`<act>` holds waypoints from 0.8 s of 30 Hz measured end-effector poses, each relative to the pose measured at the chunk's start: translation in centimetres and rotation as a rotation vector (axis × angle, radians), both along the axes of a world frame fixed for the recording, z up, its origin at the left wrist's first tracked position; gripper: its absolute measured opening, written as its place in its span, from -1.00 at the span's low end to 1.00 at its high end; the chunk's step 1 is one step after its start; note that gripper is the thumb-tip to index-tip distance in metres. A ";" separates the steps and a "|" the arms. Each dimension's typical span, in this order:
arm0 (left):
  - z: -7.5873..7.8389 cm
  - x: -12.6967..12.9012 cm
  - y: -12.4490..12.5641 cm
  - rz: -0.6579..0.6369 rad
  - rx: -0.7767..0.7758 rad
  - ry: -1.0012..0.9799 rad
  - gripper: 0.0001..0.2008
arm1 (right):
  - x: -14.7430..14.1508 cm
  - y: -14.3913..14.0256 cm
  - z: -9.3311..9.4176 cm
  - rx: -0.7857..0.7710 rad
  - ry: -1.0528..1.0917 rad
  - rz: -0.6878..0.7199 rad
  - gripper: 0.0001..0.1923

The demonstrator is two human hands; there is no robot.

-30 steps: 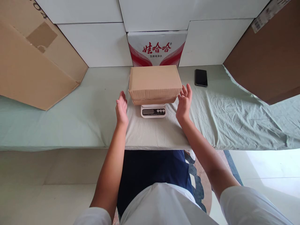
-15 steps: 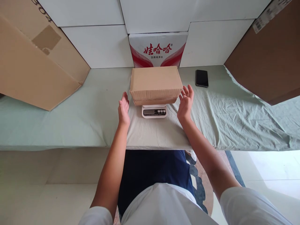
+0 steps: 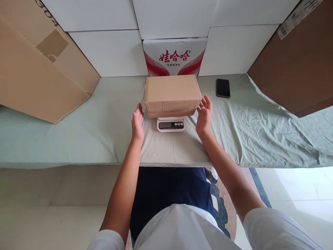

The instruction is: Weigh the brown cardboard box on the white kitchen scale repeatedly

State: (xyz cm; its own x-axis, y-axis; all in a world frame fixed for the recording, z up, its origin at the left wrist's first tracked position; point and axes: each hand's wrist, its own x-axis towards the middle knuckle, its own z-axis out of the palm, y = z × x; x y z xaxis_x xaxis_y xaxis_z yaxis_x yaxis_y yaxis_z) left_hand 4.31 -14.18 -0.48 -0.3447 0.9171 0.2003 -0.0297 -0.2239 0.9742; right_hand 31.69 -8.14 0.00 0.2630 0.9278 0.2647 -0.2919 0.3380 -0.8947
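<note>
On a scale point(image 3: 171, 125), a cardboard box point(image 3: 172, 91) sits between the left hand point(image 3: 137, 122) and right hand point(image 3: 204, 118), both with fingers loosely extended.

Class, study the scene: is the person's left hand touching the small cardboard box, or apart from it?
Apart. The head view shows a narrow strip of cloth between the left hand and the small cardboard box.

White panels point(image 3: 169, 17) line the top of the frame behind a green-draped desk point(image 3: 78, 139); pale tiled floor point(image 3: 73, 222) shows at lower left and, more brightly lit, at lower right
</note>
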 end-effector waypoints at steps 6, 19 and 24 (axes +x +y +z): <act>0.0 0.0 0.0 -0.002 0.010 0.010 -0.06 | 0.0 0.0 -0.1 -0.008 -0.012 0.010 -0.43; -0.3 -0.1 0.0 -0.013 0.002 0.018 -0.09 | -0.1 0.2 -0.4 -0.011 -0.023 0.019 -0.43; -0.3 -0.1 0.1 0.001 0.016 0.014 -0.06 | -0.1 0.2 -0.4 -0.012 -0.002 0.026 -0.42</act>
